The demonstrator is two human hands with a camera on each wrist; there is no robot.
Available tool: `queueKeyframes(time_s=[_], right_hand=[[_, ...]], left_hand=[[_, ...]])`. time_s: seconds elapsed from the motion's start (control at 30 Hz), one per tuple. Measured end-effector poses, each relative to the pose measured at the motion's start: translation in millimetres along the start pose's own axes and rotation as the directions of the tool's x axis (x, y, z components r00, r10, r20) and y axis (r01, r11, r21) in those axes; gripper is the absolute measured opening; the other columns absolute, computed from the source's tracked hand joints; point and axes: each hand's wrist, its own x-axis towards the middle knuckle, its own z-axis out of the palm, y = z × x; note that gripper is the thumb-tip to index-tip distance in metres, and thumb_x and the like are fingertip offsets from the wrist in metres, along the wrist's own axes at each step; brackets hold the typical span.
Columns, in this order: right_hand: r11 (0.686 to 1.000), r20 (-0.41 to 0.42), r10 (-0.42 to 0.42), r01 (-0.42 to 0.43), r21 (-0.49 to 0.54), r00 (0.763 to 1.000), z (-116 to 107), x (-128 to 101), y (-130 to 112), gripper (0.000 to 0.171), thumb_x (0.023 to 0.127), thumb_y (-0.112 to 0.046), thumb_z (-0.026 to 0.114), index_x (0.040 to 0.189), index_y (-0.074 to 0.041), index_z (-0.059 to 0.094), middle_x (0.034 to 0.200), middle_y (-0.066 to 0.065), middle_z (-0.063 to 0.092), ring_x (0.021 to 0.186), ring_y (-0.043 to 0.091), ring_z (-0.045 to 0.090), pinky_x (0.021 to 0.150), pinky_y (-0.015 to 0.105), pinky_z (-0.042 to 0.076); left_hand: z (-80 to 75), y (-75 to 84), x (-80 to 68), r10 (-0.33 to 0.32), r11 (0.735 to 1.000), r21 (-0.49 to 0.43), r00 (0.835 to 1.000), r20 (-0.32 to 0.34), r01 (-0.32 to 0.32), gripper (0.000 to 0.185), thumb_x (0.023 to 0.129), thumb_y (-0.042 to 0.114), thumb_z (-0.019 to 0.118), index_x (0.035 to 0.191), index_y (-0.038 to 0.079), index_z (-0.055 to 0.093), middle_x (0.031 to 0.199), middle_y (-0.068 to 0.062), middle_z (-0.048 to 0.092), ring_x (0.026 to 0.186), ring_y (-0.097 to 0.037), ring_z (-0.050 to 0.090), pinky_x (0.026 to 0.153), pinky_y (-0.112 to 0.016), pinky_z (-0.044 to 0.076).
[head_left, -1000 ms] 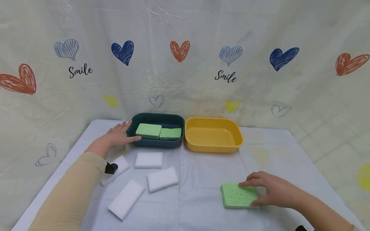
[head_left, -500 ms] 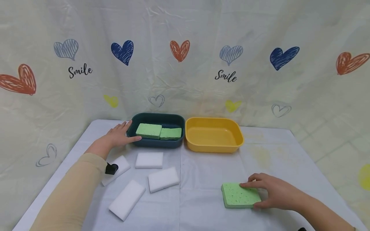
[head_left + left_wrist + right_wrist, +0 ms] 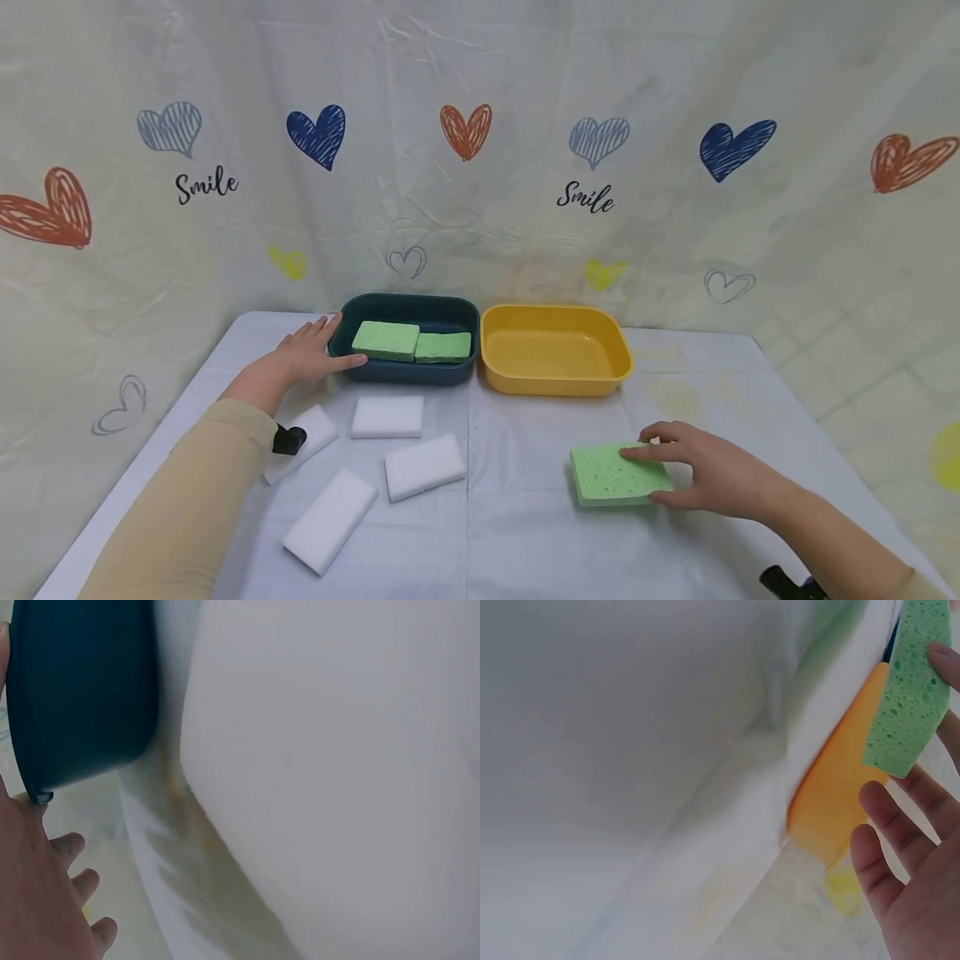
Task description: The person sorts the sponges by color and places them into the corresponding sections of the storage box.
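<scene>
Near right on the table, the right hand pinches a green sponge, hiding its right edge; far left, the left hand, fingers spread, presses the dark tub.

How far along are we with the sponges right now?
Two green sponges already lie in the dark blue tub, which the left hand touches. The right hand grips a third green sponge, not yet in a tub. Four white sponges lie on the table; the yellow tub holds nothing.
</scene>
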Motion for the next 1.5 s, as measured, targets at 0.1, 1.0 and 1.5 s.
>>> queueKeyframes(time_s=[0.1, 1.0, 1.5], right_hand=[[1.000, -0.036, -0.019, 0.019, 0.001, 0.999, -3, 8, 0, 0.052, 0.079, -0.041, 0.083, 0.129, -0.040, 0.066, 0.124, -0.004, 0.060, 0.108, 0.020, 0.059, 0.084, 0.040, 0.055], [0.997, -0.089, 0.024, -0.017, 0.078, 0.996, -27, 159, -40, 0.052, 0.084, -0.040, 0.078, 0.133, -0.032, 0.065, 0.134, 0.010, 0.057, 0.121, 0.033, 0.051, 0.100, 0.049, 0.045], [0.997, -0.003, 0.025, -0.024, 0.070, 1.000, -20, 259, -83, 0.052, 0.089, -0.047, 0.072, 0.138, -0.036, 0.059, 0.136, 0.005, 0.053, 0.119, 0.025, 0.050, 0.101, 0.041, 0.045]], left_hand=[[1.2, -0.5, 0.5, -0.001, 1.000, 0.004, 1.000, -0.002, 0.001, 0.121, 0.080, 0.087, 0.043, 0.160, 0.008, -0.001, 0.162, -0.027, 0.001, 0.147, -0.050, 0.002, 0.115, -0.067, 0.004], [1.6, -2.7, 1.1, 0.011, 1.000, -0.017, 1.000, 0.000, -0.011, 0.121, 0.081, 0.086, 0.044, 0.159, 0.005, 0.000, 0.161, -0.031, 0.001, 0.145, -0.054, 0.001, 0.113, -0.069, 0.003], [3.8, -5.0, 4.7, -0.007, 1.000, -0.016, 1.000, -0.002, 0.007, 0.121, 0.081, 0.086, 0.044, 0.159, 0.006, -0.002, 0.161, -0.029, -0.001, 0.145, -0.053, 0.000, 0.114, -0.068, 0.003]])
